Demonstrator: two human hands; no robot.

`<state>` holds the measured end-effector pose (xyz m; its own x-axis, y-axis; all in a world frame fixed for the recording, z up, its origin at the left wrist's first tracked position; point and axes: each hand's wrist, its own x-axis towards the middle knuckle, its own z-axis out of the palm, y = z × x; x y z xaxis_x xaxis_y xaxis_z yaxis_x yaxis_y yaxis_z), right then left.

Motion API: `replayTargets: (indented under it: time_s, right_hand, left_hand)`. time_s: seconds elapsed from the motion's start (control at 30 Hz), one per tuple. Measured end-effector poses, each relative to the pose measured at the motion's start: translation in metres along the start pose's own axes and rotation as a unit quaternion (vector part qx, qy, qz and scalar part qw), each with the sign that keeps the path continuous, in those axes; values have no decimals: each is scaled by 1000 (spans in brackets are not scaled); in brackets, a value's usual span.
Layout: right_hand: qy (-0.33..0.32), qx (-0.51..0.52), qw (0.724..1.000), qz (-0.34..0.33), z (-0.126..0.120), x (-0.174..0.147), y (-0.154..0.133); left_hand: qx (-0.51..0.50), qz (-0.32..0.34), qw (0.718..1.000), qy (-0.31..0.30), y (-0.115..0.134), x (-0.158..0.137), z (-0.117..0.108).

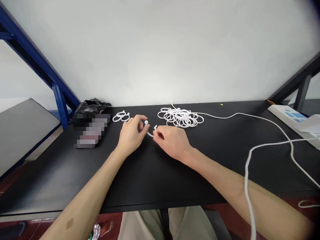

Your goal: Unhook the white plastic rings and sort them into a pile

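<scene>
Between my hands is a white plastic ring (150, 134), apparently split open, with a small round knob at one end and a small angled piece at the other. My left hand (131, 134) pinches it close to the knob between thumb and fingers. On the opposite side, my right hand (172, 140) grips the angled end, and its fingertips partly hide the ring. Beyond my right hand lies a loose pile of similar white rings (183, 119). A small group of white rings (121, 116) rests past my left hand.
A crumpled black plastic bag (91, 107) and a blurred-out item (92, 131) lie at the left of the black table (150, 180). A white cable (250, 116) runs across the right side, looping over my right forearm. A white box (287, 116) sits at far right.
</scene>
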<state>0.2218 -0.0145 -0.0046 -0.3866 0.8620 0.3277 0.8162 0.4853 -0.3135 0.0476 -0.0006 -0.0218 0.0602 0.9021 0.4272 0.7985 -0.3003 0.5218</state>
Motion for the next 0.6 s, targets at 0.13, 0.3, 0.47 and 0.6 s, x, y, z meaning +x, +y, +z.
replayTargets:
  time_s: [0.13,0.3,0.47,0.6]
  right_hand:
    - [10,12,999,28,-1,1,6]
    - [13,-17,993,114,-13,10,36]
    - [11,-92,981,170,-23,20,59]
    - [21,-97,972,214,-24,23,64]
  left_hand:
    - [40,4,999,0,-17,4,-3]
    - [228,-22,973,11,-52,5,-8]
    - [240,-24,970,-28,-55,4,-11]
    - [144,34,987,-68,-34,-1,-15]
